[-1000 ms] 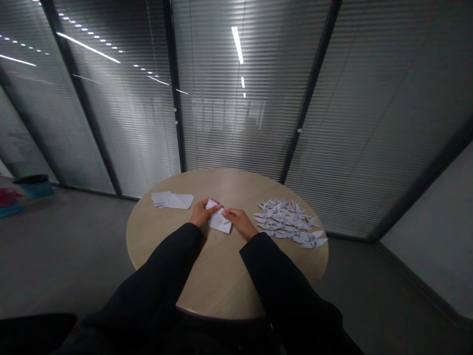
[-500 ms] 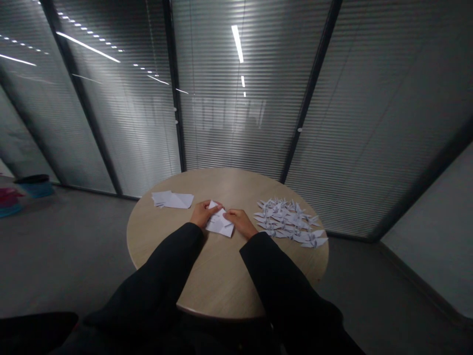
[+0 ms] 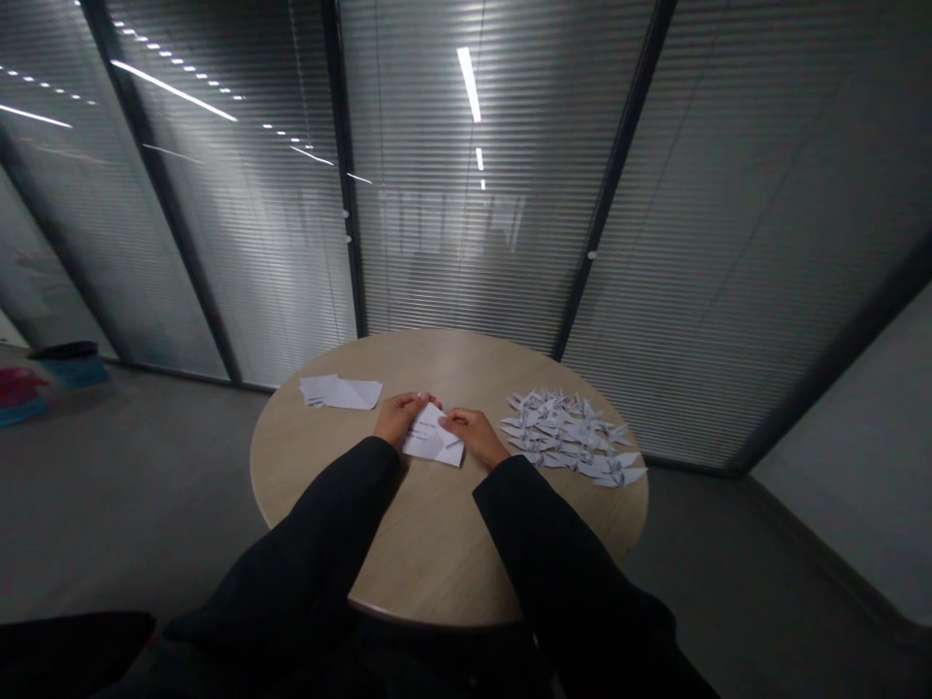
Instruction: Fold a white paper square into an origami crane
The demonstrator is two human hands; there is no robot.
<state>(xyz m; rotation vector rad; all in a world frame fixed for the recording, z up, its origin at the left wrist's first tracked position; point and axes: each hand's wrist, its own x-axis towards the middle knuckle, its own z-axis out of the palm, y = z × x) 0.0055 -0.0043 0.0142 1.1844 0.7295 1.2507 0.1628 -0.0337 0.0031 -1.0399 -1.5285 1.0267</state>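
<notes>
On the round wooden counter (image 3: 437,553), the left hand (image 3: 397,417) and right hand (image 3: 472,435) grip opposite edges of a folded white paper square (image 3: 434,437) between them; loose paper sheets (image 3: 327,391) lie to the left, origami cranes (image 3: 568,437) to the right.

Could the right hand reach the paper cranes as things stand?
Probably yes: the right hand sits on the folded white paper, close beside the paper cranes, and nothing appears to stand between them.
</notes>
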